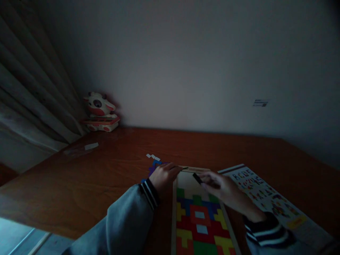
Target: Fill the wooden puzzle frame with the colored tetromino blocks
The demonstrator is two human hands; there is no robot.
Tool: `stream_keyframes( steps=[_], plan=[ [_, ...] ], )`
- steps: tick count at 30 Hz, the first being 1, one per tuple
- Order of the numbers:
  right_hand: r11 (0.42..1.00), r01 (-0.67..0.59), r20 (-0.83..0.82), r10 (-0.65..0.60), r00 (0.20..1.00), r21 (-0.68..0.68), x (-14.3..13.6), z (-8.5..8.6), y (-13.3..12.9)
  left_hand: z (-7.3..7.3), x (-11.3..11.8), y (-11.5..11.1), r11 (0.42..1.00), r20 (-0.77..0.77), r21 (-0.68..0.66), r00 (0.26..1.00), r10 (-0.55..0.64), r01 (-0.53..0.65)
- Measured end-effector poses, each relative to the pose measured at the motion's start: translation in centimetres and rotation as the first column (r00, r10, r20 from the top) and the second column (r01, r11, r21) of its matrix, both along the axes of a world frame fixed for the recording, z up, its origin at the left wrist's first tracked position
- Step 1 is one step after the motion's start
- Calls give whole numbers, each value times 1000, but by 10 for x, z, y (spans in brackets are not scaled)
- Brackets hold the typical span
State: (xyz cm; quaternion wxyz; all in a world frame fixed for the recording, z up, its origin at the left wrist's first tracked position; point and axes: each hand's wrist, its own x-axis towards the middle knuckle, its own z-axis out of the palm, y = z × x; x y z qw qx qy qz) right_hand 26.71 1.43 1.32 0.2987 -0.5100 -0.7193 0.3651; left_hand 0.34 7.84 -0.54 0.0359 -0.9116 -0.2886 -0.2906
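A wooden puzzle tray (174,219) lies in front of me, its lower part filled with red, yellow, green, blue and orange blocks (200,219). The upper part shows bare pale wood. My right hand (219,184) pinches a small dark block (197,178) over that bare area. At the tray's far left corner, my left hand (167,175) has its fingers closed together. A thin dark sliver (185,168) shows at their tips, too small to make out. Blue and purple blocks (152,167) lie just beyond the left hand, partly hidden by it.
A printed pattern sheet (268,194) lies right of the tray. White pieces (153,156) sit beyond the purple blocks. At the back left stands a cow-shaped toy keyboard (101,113), near a curtain (32,78) and a white slip (91,146). A wall (186,71) borders the table's far edge.
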Motion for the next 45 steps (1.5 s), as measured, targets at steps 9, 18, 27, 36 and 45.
stream_keyframes(
  steps=[9,18,27,36,45],
  plan=[
    [989,101,177,-120,977,111,34,-41,14,-22,11,5,998,-85,-51,996,39,-43],
    [933,175,200,-246,948,315,33,-54,20,-30,10,6,987,71,-159,997,8,3],
    [945,220,142,-259,955,242,43,-62,23,-32,9,7,980,36,-200,999,28,-20],
    [931,251,101,-285,953,264,41,-62,22,-31,9,7,983,48,-185,999,20,-11],
    [924,244,103,-285,953,295,37,-61,21,-29,6,8,992,83,-16,988,128,-127]
  ],
)
